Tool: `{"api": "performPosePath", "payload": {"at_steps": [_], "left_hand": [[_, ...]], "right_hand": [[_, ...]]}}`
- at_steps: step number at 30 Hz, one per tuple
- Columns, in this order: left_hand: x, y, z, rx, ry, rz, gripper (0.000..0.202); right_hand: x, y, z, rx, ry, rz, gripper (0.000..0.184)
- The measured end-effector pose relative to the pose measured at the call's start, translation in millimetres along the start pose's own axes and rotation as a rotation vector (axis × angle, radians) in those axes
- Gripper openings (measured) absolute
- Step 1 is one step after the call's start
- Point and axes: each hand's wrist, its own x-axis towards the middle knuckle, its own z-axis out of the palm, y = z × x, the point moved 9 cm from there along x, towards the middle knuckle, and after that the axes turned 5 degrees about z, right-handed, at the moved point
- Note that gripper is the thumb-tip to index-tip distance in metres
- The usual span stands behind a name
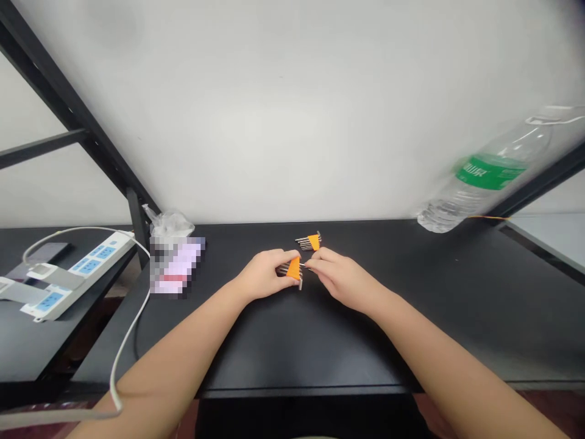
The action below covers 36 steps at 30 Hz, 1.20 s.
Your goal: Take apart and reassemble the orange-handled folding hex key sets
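Note:
My left hand (265, 274) is closed around an orange hex key holder (294, 268), with several metal keys sticking out of it toward the palm. At the holder's right side, my right hand (340, 277) pinches the end of a thin metal hex key (303, 265); how far that key sits in the holder is hard to make out. Just beyond my hands, a second orange holder (314, 241) lies on the black table (311, 341) with its own row of hex keys.
A large clear bottle (484, 174) with a green label stands at the right by the wall. On the left are a crumpled plastic bag (171, 224), a blurred-out packet (180, 265) and a white power strip (86, 271). Its white cable (130, 335) hangs near my left forearm.

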Motion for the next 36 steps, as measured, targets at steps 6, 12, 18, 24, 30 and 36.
{"api": "performPosePath", "payload": {"at_steps": [6,12,18,24,30,36], "left_hand": [[1.7,12.4,1.8,0.043,0.041,0.125,0.048],[2.6,18.4,1.0,0.081,0.043,0.151,0.037],[3.2,11.8,-1.7,0.112,0.012,0.101,0.039],[2.4,3.3,-7.0,0.077,0.052,0.039,0.042],[1.4,-2.0,-6.5,0.064,0.063,0.009,0.048],[1.8,-3.1,-6.3,0.041,0.056,0.001,0.046]], "right_hand": [[12.2,22.3,11.7,0.604,0.044,0.197,0.014],[11.2,44.5,34.8,1.037,-0.016,0.447,0.029],[6.7,47.3,10.2,0.55,-0.006,0.352,0.02],[-1.0,47.4,3.3,-0.12,-0.129,0.224,0.008],[-5.7,46.0,20.1,-0.218,-0.266,0.279,0.007],[-10.1,31.3,21.7,-0.289,-0.287,0.229,0.008]]}}
